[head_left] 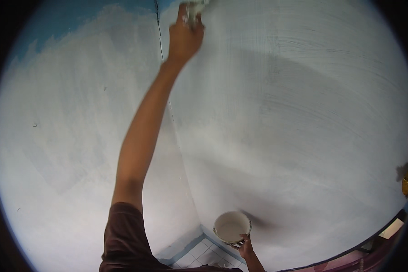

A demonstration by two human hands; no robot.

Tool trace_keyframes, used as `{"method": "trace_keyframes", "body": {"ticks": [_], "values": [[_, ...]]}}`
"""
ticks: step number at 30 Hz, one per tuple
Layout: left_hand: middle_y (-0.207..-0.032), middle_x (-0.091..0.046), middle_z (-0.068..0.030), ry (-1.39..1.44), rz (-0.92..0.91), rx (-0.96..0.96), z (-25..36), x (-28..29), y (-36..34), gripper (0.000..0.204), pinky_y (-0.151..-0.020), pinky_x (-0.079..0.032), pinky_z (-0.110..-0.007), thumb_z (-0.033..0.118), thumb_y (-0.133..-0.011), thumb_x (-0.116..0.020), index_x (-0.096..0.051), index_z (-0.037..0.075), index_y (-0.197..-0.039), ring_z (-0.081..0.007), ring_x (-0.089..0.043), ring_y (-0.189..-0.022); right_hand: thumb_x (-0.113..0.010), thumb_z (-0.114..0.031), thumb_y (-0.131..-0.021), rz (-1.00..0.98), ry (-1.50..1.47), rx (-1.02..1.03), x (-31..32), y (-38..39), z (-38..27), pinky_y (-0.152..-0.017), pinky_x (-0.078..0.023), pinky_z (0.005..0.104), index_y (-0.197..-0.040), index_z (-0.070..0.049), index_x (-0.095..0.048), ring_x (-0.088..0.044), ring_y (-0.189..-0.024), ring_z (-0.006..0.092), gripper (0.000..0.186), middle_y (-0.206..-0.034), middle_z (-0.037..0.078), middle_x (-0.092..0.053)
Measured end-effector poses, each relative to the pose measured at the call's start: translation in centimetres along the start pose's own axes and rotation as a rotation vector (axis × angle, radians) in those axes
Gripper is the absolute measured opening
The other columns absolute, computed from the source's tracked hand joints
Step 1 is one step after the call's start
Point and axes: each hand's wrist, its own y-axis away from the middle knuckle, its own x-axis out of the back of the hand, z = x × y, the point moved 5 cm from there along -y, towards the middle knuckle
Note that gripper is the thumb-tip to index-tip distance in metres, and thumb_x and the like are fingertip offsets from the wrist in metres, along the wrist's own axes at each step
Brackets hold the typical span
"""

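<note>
My left arm reaches up to the top of the view. My left hand [186, 40] is closed around a paint-smeared paintbrush [196, 8], which is blurred and partly cut off by the upper edge. The brush is at the right-hand wall [276, 118], close to the corner; whether it touches is hard to tell. Low down, my right hand [245, 248] grips the rim of a round white bucket [233, 219], thumb over the edge and fingers beneath. Whitish paint seems to lie inside the bucket. Streaky white paint covers the walls.
A dark crack [159, 31] runs down the wall corner. Blue paint [50, 38] shows high on the left wall [72, 118]. White floor tiles [203, 252] lie below, edged by a grey-blue strip [181, 245]. A gold object [407, 183] and purple furniture [378, 260] stand at right.
</note>
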Motion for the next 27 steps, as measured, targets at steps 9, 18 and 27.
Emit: {"method": "trace_keyframes", "body": {"ticks": [9,18,27], "values": [[-0.082,-0.069,-0.0231,-0.058,-0.119,0.042,-2.4,-1.6,-6.4,0.036,-0.054,-0.047,-0.039,0.008,-0.097,-0.055,-0.051,-0.004,-0.131,-0.0292,-0.064,-0.059,-0.069,-0.03,-0.078,0.003,0.034,0.024,0.1,0.0,-0.5,-0.095,-0.046,0.0637,-0.144,-0.022,-0.029,-0.041,-0.128,0.0392,0.078,-0.139,0.017,-0.035],[-0.095,-0.07,-0.0152,0.197,-0.12,0.319,1.8,-1.3,19.7,0.026,-0.078,-0.051,-0.026,-0.003,-0.096,-0.057,-0.063,-0.006,-0.121,-0.011,-0.061,-0.086,-0.068,-0.027,-0.08,0.015,0.028,0.016,-0.7,1.3,-0.7,-0.078,-0.056,0.0553,-0.141,-0.022,-0.033,-0.049,-0.123,0.0398,0.071,-0.132,0.018,-0.042],[-0.104,-0.068,-0.0277,0.325,-0.383,0.824,7.6,0.5,39.4,0.027,-0.08,-0.054,-0.033,0.003,-0.1,-0.048,-0.057,-0.006,-0.124,-0.0317,-0.071,-0.092,-0.071,-0.033,-0.076,0.01,0.058,0.002,0.2,1.1,0.0,-0.095,-0.047,0.0608,-0.141,-0.018,-0.035,-0.041,-0.128,0.0363,0.077,-0.138,0.015,-0.038]]}}
